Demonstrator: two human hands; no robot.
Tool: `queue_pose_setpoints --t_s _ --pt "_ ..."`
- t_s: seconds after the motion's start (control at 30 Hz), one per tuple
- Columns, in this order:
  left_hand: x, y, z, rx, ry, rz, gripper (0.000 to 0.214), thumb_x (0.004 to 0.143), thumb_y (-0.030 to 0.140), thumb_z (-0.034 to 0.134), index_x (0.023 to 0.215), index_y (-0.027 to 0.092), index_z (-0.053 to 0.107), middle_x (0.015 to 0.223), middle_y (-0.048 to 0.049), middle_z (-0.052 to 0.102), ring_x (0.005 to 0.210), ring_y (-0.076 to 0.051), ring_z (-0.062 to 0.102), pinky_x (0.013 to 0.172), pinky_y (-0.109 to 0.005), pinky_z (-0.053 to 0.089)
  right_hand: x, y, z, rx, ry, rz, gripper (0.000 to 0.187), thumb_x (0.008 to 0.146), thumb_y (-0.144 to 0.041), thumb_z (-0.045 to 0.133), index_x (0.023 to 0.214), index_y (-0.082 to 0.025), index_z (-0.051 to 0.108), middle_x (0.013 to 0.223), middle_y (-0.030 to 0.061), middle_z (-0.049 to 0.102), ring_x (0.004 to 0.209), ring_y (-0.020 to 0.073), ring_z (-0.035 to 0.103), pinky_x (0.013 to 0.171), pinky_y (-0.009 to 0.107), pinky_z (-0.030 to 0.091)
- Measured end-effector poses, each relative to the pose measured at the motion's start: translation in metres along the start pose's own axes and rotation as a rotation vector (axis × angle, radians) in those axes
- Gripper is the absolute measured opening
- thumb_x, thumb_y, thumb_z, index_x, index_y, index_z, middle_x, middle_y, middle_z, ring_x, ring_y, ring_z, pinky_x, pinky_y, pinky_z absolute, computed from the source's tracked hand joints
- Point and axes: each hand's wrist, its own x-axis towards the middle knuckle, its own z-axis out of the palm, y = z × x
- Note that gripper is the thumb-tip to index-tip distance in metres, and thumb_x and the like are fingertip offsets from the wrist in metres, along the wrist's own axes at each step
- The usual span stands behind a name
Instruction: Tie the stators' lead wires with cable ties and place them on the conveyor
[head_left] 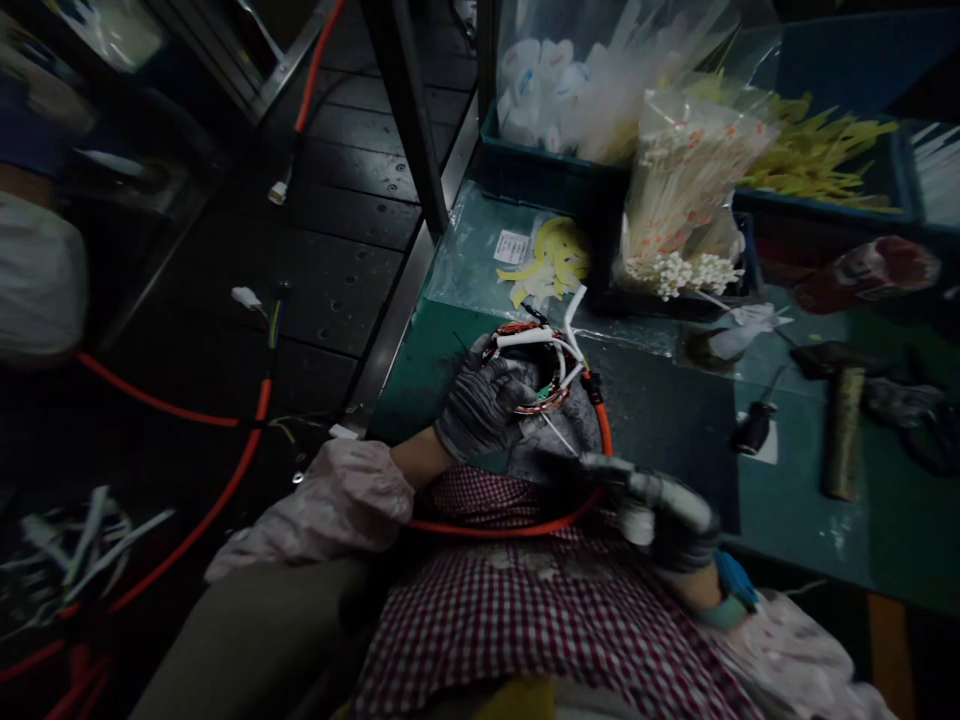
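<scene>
Stator coil [534, 368], ringed with copper windings and white sleeved leads, sits at the near edge of the green bench [675, 420], and our gloved left hand [480, 405] wraps closed around its left side. Just right of it, our gloved right hand [667, 515] grips a grey tool [600, 466] pointed at the coil, with an orange cable [525, 527] looping between them over our checked apron [540, 600]. Farther right we see a hammer [841, 420] lying on the bench.

The wound stator coil [536, 368] lay on the counter [675, 400] near its front edge. The left hand [480, 405] rested on the coil's left side; the right hand [667, 515] was in front of the coil and to its right. Behind the coil lay a bag of cable ties [686, 190], leaning on a bin [547, 170]. Right of the coil lay a screwdriver [754, 425], and beyond that a hammer [844, 420].
</scene>
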Motion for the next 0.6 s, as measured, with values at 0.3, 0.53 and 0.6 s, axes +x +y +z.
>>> queue_pose_setpoints --t_s 0.3,0.53,0.6 --pt "0.004 -0.007 0.002 -0.133 0.12 0.059 0.021 0.091 0.04 0.081 0.106 0.025 0.074 0.119 -0.0051 0.081 0.119 -0.026 0.076 0.138 -0.061 0.031 0.096 -0.004 0.017 -0.367 0.093 -0.159 0.036 0.101 -0.046 0.068 0.127 -0.024 0.08 0.115 0.015 0.085 0.1 0.0335 0.082 0.087 0.046 0.066" --pt "0.011 -0.004 -0.004 -0.234 0.168 0.059 0.016 0.09 0.035 0.085 0.099 0.027 0.075 0.117 -0.0029 0.083 0.116 -0.025 0.078 0.139 -0.06 0.029 0.13 -0.031 0.018 -0.404 -0.03 -0.108 0.026 0.101 -0.041 0.066 0.102 -0.022 0.083 0.087 0.0084 0.084 0.075 0.024 0.076 0.072 0.034 0.059" --pt "0.012 -0.003 -0.005 -0.22 0.162 0.059 0.015 0.092 0.034 0.084 0.102 0.028 0.075 0.119 -0.0023 0.083 0.119 -0.025 0.078 0.139 -0.06 0.03 0.13 -0.035 0.018 -0.148 0.024 -0.095 0.028 0.102 -0.044 0.065 0.104 -0.023 0.084 0.096 0.0067 0.086 0.085 0.0242 0.078 0.079 0.036 0.062"
